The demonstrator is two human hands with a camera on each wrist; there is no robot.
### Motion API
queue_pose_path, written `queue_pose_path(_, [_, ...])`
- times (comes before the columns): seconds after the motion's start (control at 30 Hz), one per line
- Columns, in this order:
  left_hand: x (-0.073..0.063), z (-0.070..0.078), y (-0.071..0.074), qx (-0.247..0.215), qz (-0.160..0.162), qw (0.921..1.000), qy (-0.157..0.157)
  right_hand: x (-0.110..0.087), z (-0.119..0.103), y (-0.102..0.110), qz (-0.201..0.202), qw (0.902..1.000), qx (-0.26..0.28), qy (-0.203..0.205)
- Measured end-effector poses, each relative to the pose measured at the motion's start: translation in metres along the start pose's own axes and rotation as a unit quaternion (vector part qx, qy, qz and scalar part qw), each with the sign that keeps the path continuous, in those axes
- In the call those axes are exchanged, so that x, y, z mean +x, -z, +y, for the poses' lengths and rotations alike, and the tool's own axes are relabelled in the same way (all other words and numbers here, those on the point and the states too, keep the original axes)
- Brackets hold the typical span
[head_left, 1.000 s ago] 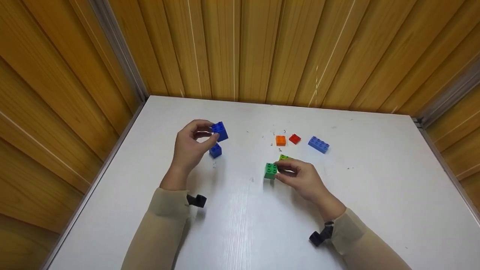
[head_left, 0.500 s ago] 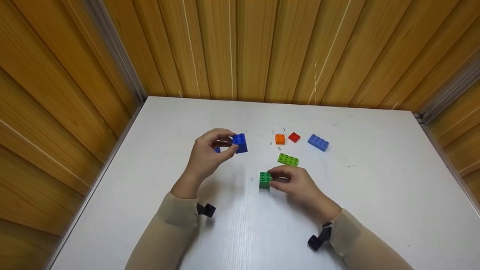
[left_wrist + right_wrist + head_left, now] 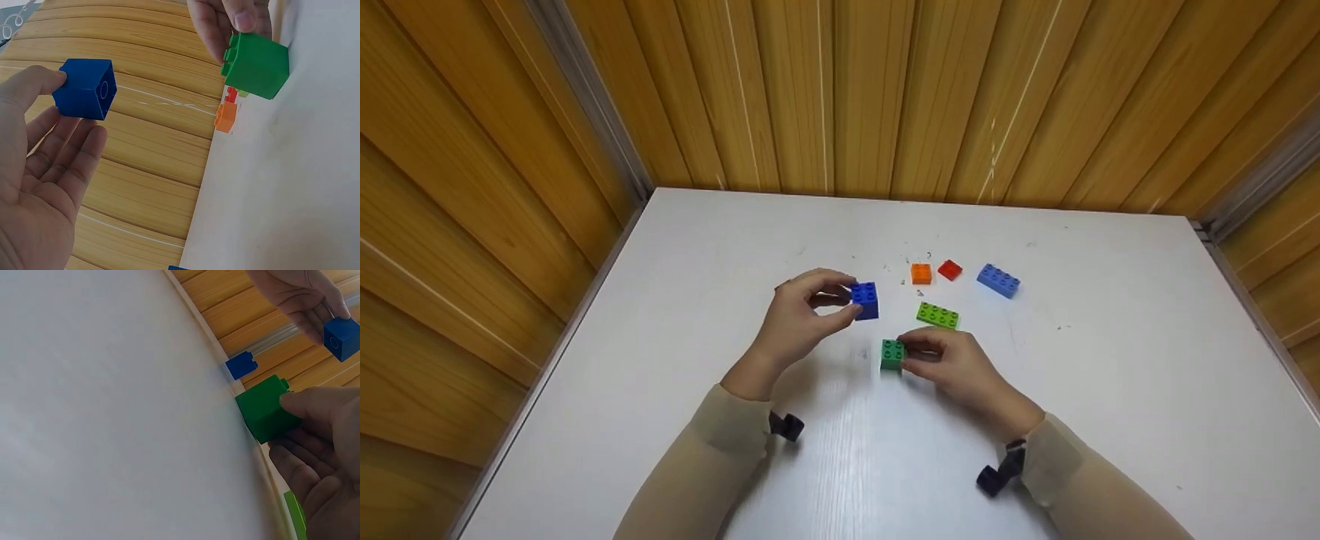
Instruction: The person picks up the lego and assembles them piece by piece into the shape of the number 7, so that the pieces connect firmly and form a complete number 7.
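Note:
My left hand (image 3: 802, 319) pinches a dark blue 2x2 toy brick (image 3: 865, 301) between thumb and fingers, raised above the table with its studs up. In the left wrist view the hollow underside of this blue brick (image 3: 85, 89) shows. Lower and slightly to the right, a green 2x2 brick (image 3: 892, 355) is pinched by the thumb and fingers of my right hand (image 3: 960, 364), down at the tabletop. The two bricks are apart, the blue one farther back. A second blue brick (image 3: 242, 365) stands on the table, hidden behind my left hand in the head view.
Behind my right hand lies a flat lime-green 2x4 brick (image 3: 937, 315). Farther back on the white table (image 3: 1110, 337) are an orange brick (image 3: 921, 274), a flat red brick (image 3: 950, 270) and a lighter blue 2x4 brick (image 3: 998, 280). Wood-look panels (image 3: 870, 97) enclose the table.
My left hand has carried the blue brick right and nearer, close to the green one. My right hand has drawn the green brick slightly nearer and left, uncovering the lime-green brick.

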State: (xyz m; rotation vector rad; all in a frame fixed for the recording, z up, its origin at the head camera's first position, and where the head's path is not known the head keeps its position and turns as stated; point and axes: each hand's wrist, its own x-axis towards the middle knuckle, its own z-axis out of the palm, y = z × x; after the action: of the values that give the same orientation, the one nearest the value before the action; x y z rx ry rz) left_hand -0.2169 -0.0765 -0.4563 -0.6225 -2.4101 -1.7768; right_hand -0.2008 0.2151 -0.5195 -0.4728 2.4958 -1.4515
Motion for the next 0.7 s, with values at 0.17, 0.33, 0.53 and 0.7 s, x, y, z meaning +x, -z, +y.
queue_pose_path(0.17, [-0.003,-0.001,-0.004,0.007,-0.012,0.9999,0.009,0.0,0.003,-0.004,0.005,1.0,0.008,0.0])
queue_pose_path(0.33, [-0.01,-0.01,-0.012,0.011,-0.038,0.9987,0.034,-0.003,0.005,-0.011,-0.003,0.9996,0.028,0.007])
queue_pose_path(0.53, [-0.009,-0.017,-0.025,0.001,-0.065,0.9969,0.044,-0.003,0.007,-0.008,0.006,0.9994,0.031,0.017])
queue_pose_path(0.7, [-0.005,-0.017,-0.03,-0.011,-0.082,0.9961,0.032,0.001,0.005,-0.004,0.013,0.9989,0.039,0.021])
